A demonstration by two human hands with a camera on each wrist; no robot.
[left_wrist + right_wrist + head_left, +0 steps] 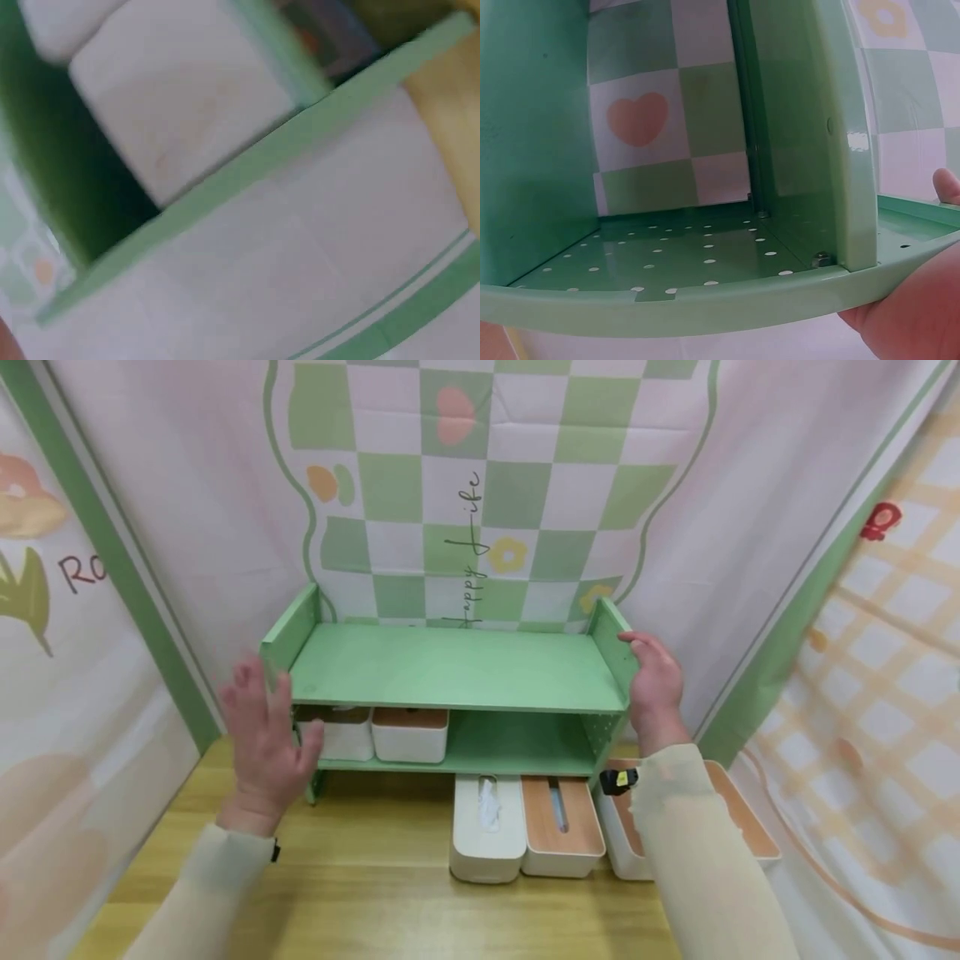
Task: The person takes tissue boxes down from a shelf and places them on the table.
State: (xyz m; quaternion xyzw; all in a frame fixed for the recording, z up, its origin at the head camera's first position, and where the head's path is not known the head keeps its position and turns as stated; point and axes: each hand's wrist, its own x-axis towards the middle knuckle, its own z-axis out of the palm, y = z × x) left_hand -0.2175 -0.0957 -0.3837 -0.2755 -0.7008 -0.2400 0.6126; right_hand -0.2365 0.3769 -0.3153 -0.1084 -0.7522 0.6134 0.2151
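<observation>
A green two-tier shelf [457, 668] stands against the back curtain. My left hand [266, 739], blurred, is raised beside its left end with fingers spread and nothing held. At the other end, my right hand [655, 685] lies along the outside of the right side panel [727, 307], fingertips at its upper edge. Part of that hand is hidden behind the panel in the right wrist view. Two white boxes with brown lids sit at the left of the lower tier, one of them a tissue box [410, 739]. The left wrist view shows the shelf's left panel [247, 176] close up.
Below the shelf's right half, a cream tissue box [487, 843] with tissue showing stands next to a wood-lidded box [564, 827] on the wooden table [360, 893]. More white boxes with brown lids [738, 814] stand at the right, partly behind my sleeve. Printed curtains [210, 510] surround the table.
</observation>
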